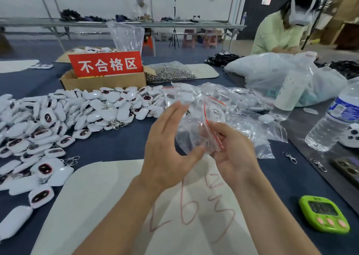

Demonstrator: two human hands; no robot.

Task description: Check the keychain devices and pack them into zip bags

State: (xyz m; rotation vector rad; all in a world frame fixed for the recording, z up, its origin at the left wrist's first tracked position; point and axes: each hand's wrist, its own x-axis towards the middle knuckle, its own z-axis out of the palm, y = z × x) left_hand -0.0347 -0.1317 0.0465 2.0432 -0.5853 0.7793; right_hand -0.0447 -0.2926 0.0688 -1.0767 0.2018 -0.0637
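above the blue tabletop the right hand holds a tight grip on the zip bag at its red seal, while the keychain pile lies left of that grip, nearer the loosely spread left hand.

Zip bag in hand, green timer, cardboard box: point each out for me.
zip bag (195,128), head view, on its clear middle.
green timer (322,209), head view, on its display.
cardboard box (104,82), head view, on its front wall.
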